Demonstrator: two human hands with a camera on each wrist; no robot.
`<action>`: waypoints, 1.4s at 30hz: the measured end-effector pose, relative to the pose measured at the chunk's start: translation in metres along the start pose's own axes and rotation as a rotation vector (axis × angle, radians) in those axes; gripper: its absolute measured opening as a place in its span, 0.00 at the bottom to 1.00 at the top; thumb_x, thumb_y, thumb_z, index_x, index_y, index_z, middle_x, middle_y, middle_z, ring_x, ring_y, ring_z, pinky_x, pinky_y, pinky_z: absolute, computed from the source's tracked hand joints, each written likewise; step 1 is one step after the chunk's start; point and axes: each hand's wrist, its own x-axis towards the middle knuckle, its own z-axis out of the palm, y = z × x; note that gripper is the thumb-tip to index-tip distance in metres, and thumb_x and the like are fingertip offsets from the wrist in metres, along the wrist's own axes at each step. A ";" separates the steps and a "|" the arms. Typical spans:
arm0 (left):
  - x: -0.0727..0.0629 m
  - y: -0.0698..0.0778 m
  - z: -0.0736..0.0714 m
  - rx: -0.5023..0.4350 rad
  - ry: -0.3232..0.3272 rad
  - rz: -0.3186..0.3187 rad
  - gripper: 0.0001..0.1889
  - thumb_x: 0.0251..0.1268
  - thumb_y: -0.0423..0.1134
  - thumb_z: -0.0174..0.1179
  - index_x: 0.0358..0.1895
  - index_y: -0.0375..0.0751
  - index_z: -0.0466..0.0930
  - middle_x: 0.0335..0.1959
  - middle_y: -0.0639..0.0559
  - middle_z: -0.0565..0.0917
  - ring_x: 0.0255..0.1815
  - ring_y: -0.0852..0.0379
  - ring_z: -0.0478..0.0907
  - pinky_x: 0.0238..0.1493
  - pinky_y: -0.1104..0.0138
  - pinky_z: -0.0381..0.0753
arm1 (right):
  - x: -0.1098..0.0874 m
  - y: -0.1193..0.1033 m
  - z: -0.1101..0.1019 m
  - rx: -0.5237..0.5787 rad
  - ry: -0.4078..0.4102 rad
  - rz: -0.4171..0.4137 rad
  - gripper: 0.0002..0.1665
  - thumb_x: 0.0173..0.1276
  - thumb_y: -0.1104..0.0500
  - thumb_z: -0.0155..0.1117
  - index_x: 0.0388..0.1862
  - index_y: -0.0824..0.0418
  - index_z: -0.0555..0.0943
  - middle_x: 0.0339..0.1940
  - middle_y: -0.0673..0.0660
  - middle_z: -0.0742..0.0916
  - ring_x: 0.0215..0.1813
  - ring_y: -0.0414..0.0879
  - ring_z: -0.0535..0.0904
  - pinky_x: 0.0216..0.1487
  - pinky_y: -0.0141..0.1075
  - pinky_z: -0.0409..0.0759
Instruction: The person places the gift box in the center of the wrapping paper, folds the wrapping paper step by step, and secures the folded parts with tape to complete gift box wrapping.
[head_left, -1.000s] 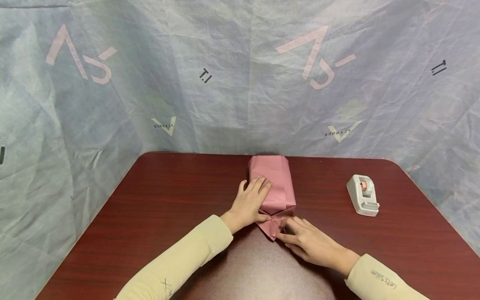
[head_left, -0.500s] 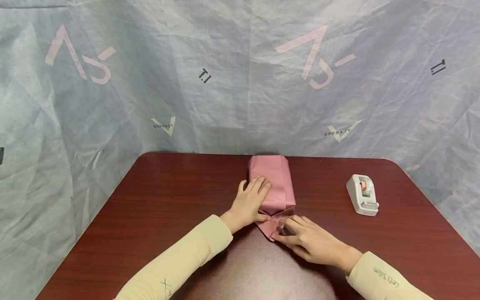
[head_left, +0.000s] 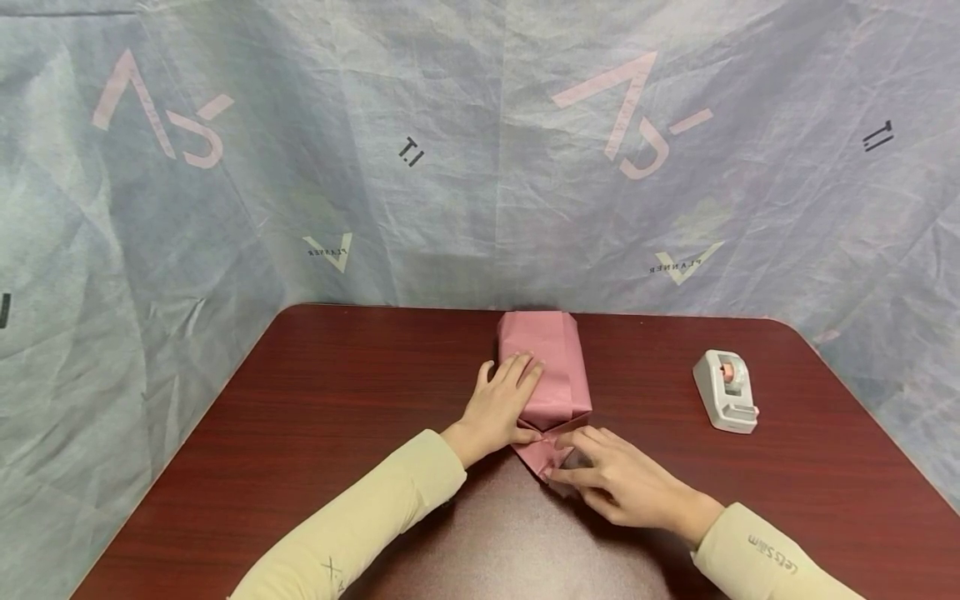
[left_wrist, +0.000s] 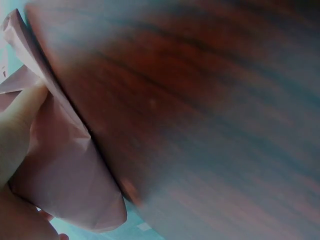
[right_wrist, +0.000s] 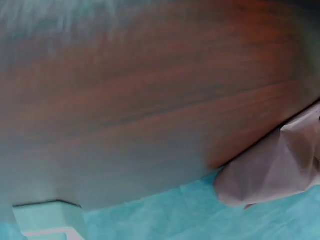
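A box-shaped parcel in pink wrapping paper (head_left: pixel 551 387) lies at the middle of the table's far side, its near end folded into a pointed flap (head_left: pixel 537 455). My left hand (head_left: pixel 493 410) rests on its top left with spread, fairly straight fingers, the thumb at the flap's base. In the left wrist view that thumb (left_wrist: pixel 29 103) lies against the creased paper (left_wrist: pixel 65 165). My right hand (head_left: pixel 618 477) is at the flap's right edge, thumb and bent index finger on the paper. A greyish patch shows between them; I cannot tell if it is tape or paper.
A white tape dispenser (head_left: pixel 727 392) with a roll in it stands on the right of the dark red wooden table (head_left: pixel 360 375). A grey-blue printed cloth (head_left: pixel 465 200) hangs behind the table and along both sides.
My right thumb and index finger have shifted slightly at the flap, and a greyish patch now shows beneath the thumb. My left hand and the parcel stay in place.
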 end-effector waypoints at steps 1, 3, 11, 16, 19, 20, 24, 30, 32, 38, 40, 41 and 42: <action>0.000 0.000 0.000 -0.001 -0.002 -0.001 0.56 0.36 0.68 0.66 0.70 0.47 0.51 0.69 0.48 0.58 0.70 0.52 0.54 0.64 0.48 0.56 | 0.000 -0.001 0.000 -0.018 -0.013 -0.001 0.29 0.44 0.60 0.65 0.51 0.48 0.81 0.54 0.57 0.78 0.52 0.48 0.71 0.54 0.40 0.66; 0.000 0.000 0.000 -0.005 -0.007 -0.003 0.56 0.36 0.67 0.66 0.70 0.47 0.51 0.69 0.48 0.57 0.70 0.52 0.54 0.64 0.48 0.55 | -0.001 -0.001 0.001 -0.053 -0.049 0.008 0.29 0.45 0.59 0.66 0.52 0.46 0.80 0.55 0.58 0.77 0.54 0.49 0.70 0.54 0.42 0.67; 0.000 0.000 -0.001 -0.002 0.001 0.002 0.56 0.36 0.67 0.66 0.70 0.47 0.52 0.69 0.47 0.58 0.70 0.51 0.55 0.63 0.48 0.56 | -0.005 -0.001 0.009 -0.086 -0.125 0.027 0.27 0.49 0.57 0.66 0.52 0.48 0.80 0.54 0.56 0.76 0.55 0.49 0.68 0.52 0.45 0.69; 0.000 0.000 0.001 0.003 0.007 0.000 0.55 0.36 0.67 0.66 0.70 0.47 0.52 0.69 0.48 0.58 0.70 0.52 0.55 0.63 0.49 0.55 | -0.004 -0.001 0.010 -0.038 -0.118 0.018 0.25 0.48 0.57 0.65 0.50 0.48 0.81 0.52 0.54 0.77 0.55 0.46 0.68 0.53 0.42 0.67; 0.000 0.000 0.001 0.004 0.010 -0.002 0.55 0.36 0.67 0.66 0.70 0.47 0.52 0.69 0.48 0.58 0.70 0.52 0.55 0.63 0.49 0.56 | -0.002 -0.002 0.011 0.003 -0.090 -0.003 0.24 0.49 0.58 0.64 0.48 0.49 0.82 0.51 0.52 0.77 0.55 0.45 0.68 0.54 0.40 0.66; 0.000 0.000 0.001 0.004 0.011 -0.004 0.55 0.36 0.67 0.66 0.70 0.47 0.52 0.69 0.48 0.58 0.70 0.52 0.55 0.63 0.49 0.56 | -0.001 -0.002 0.012 0.012 -0.082 -0.011 0.23 0.49 0.58 0.64 0.48 0.50 0.82 0.50 0.51 0.77 0.54 0.45 0.69 0.55 0.40 0.66; 0.000 0.001 0.001 0.003 0.005 -0.009 0.56 0.36 0.67 0.66 0.70 0.48 0.51 0.70 0.48 0.57 0.70 0.52 0.55 0.63 0.49 0.56 | 0.004 -0.003 0.012 0.045 -0.052 -0.027 0.20 0.48 0.59 0.65 0.44 0.51 0.83 0.48 0.50 0.78 0.53 0.45 0.70 0.55 0.39 0.66; 0.000 0.001 0.001 -0.008 0.005 -0.005 0.55 0.36 0.67 0.66 0.70 0.48 0.51 0.69 0.48 0.58 0.70 0.52 0.55 0.63 0.48 0.56 | 0.008 -0.004 0.008 0.047 -0.038 0.037 0.16 0.48 0.59 0.66 0.39 0.52 0.84 0.46 0.50 0.80 0.52 0.44 0.72 0.54 0.39 0.67; 0.000 0.001 0.000 -0.009 0.002 -0.004 0.55 0.37 0.66 0.66 0.70 0.47 0.51 0.69 0.48 0.57 0.70 0.52 0.54 0.63 0.48 0.56 | 0.007 -0.004 0.007 0.021 -0.039 0.047 0.17 0.49 0.59 0.65 0.42 0.53 0.84 0.48 0.51 0.80 0.52 0.45 0.72 0.54 0.41 0.68; 0.000 0.001 0.001 -0.009 -0.003 -0.004 0.55 0.38 0.66 0.66 0.70 0.47 0.51 0.70 0.47 0.57 0.70 0.52 0.53 0.63 0.48 0.56 | 0.001 -0.002 0.009 -0.065 -0.070 0.012 0.23 0.49 0.57 0.66 0.48 0.53 0.82 0.52 0.53 0.79 0.55 0.49 0.72 0.53 0.46 0.70; 0.000 0.001 0.001 -0.013 -0.003 -0.005 0.55 0.38 0.66 0.66 0.70 0.47 0.51 0.70 0.47 0.57 0.70 0.52 0.53 0.63 0.47 0.57 | 0.000 -0.003 0.011 -0.074 -0.087 0.007 0.23 0.51 0.56 0.66 0.49 0.52 0.81 0.53 0.53 0.79 0.56 0.50 0.72 0.53 0.47 0.69; 0.000 0.001 0.001 -0.016 -0.004 -0.004 0.55 0.38 0.66 0.66 0.70 0.47 0.51 0.70 0.47 0.57 0.70 0.51 0.53 0.63 0.47 0.57 | -0.001 -0.003 0.011 -0.077 -0.093 0.007 0.23 0.51 0.55 0.66 0.50 0.52 0.81 0.54 0.53 0.79 0.57 0.50 0.71 0.54 0.47 0.69; 0.000 0.001 0.001 -0.018 -0.004 -0.005 0.55 0.38 0.66 0.66 0.70 0.47 0.51 0.70 0.47 0.57 0.70 0.51 0.53 0.63 0.47 0.57 | -0.001 -0.003 0.012 -0.079 -0.100 0.009 0.23 0.52 0.55 0.65 0.50 0.52 0.81 0.54 0.52 0.79 0.57 0.50 0.71 0.54 0.47 0.69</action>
